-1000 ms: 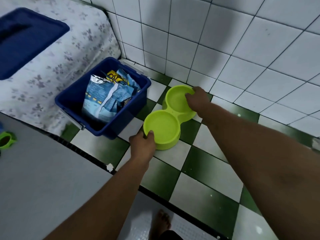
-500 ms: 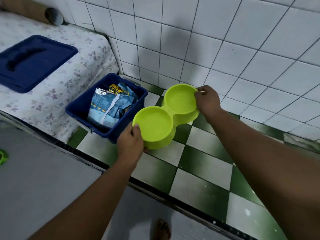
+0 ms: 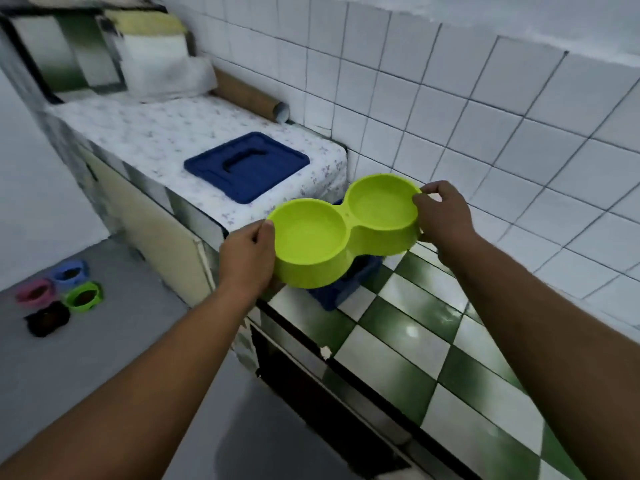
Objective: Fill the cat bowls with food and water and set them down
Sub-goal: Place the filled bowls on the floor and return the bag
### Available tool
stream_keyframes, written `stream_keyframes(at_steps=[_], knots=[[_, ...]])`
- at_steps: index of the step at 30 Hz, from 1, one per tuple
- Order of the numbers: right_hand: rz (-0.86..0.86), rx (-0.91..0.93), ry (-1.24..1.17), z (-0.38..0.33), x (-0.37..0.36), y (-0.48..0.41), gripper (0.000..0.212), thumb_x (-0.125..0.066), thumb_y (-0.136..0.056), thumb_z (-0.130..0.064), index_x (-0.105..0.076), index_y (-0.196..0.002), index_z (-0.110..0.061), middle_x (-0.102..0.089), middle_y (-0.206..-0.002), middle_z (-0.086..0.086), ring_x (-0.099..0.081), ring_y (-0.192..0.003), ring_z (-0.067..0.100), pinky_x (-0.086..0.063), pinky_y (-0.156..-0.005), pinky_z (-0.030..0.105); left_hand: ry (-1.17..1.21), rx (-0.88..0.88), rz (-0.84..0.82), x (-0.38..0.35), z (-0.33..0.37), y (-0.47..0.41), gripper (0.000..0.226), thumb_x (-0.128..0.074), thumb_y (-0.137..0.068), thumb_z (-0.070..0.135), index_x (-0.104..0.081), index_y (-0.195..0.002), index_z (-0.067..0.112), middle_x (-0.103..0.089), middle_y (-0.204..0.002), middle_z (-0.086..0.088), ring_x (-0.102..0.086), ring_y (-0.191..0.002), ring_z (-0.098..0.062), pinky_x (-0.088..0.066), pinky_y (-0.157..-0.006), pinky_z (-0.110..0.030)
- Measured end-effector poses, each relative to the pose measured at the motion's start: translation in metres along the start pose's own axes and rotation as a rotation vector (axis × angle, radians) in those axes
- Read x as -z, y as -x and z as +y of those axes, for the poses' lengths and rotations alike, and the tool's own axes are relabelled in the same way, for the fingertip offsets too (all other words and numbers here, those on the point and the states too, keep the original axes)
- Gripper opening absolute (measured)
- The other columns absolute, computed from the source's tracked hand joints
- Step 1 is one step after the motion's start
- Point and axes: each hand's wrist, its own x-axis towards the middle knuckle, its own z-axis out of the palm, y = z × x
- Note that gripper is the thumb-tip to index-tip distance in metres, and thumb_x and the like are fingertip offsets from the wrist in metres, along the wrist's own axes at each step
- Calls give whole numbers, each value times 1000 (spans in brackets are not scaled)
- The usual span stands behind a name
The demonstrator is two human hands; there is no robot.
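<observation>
Left hand (image 3: 247,252) and right hand (image 3: 441,216) each grip an end of the empty double bowl (image 3: 341,228); held above the counter (image 3: 398,344).

Home utility corner: tiled wall (image 3: 485,109), checkered counter (image 3: 408,327), pet bowls (image 3: 59,296).

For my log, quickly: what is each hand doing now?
Left hand: closed on one end of the green double cat bowl.
Right hand: closed on its other end.
</observation>
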Motion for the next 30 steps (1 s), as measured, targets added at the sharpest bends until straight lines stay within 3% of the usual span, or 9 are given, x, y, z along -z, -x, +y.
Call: stream_keyframes(at_steps=[4, 8, 12, 15, 17, 19, 20, 26, 30], knots=[[-95, 43, -54, -49, -78, 33, 2, -56, -82, -27, -57, -82, -28, -56, -80, 0, -52, -67, 23, -50, -55, 35, 15, 43, 43, 97, -21, -29, 48, -50, -95, 49, -69, -87, 6, -65, -84, -25, -68, -72, -40, -61, -53, -52], [-230, 79, -94, -93, -178, 68, 3, -55, -81, -32, -56, -81, -30, -57, -86, 0, -54, -75, 26, -53, -62, 42, 17, 73, 126, 198, -49, -52, 44, -50, -105, 33, -71, -87, -1, -61, -79, -27, -61, -47, -20, -56, -41, -35], [-416, 44, -162, -135, -278, 100, 5, -57, -91, -27, -54, -87, -26, -52, -85, 3, -50, -77, 25, -51, -69, 43, 5, 115, 255, 291, -88, -78, 45, -52, -104, 32, -63, -74, 0, -51, -63, -14, -59, -47, -28, -53, -38, -34], [-532, 32, -200, -162, -358, 126, 9, -58, -92, -23, -53, -84, -24, -51, -79, 5, -49, -72, 23, -47, -65, 39, -73, 140, 352, 359, -117, -95, 43, -52, -103, 33, -59, -72, 2, -49, -65, -18, -53, -42, -12, -47, -36, -24], [-614, 21, -211, -179, -412, 142, 5, -58, -91, -23, -53, -88, -23, -51, -79, 7, -49, -70, 22, -48, -60, 35, -78, 178, 397, 402, -141, -106, 47, -52, -95, 45, -62, -78, 3, -55, -76, -31, -61, -48, -21, -57, -41, -38], [-700, 26, -209, -194, -467, 156, 6, -59, -90, -25, -53, -89, -26, -54, -89, 6, -51, -80, 23, -52, -64, 35, -68, 220, 447, 441, -170, -119, 53, -49, -87, 56, -65, -86, 6, -62, -91, -33, -64, -60, -27, -60, -51, -58], [-740, 35, -207, -200, -495, 161, 7, -59, -92, -26, -53, -87, -27, -55, -94, 4, -51, -84, 23, -53, -66, 37, -80, 240, 466, 457, -185, -126, 53, -49, -86, 58, -66, -86, 8, -62, -94, -33, -63, -63, -27, -60, -55, -61], [-918, 39, -145, -232, -671, 182, 9, -64, -81, -29, -55, -83, -30, -60, -90, 1, -56, -80, 20, -56, -83, 53, -56, 401, 631, 528, -263, -173, 33, -51, -104, 32, -70, -88, 10, -65, -85, -27, -67, -60, -35, -61, -49, -47], [-1053, 91, -89, -257, -786, 192, 18, -63, -67, -30, -54, -82, -27, -57, -83, 1, -55, -71, 19, -49, -62, 37, -81, 459, 760, 565, -317, -214, 23, -50, -105, 29, -70, -99, 19, -65, -83, -15, -68, -63, -33, -61, -49, -47]])
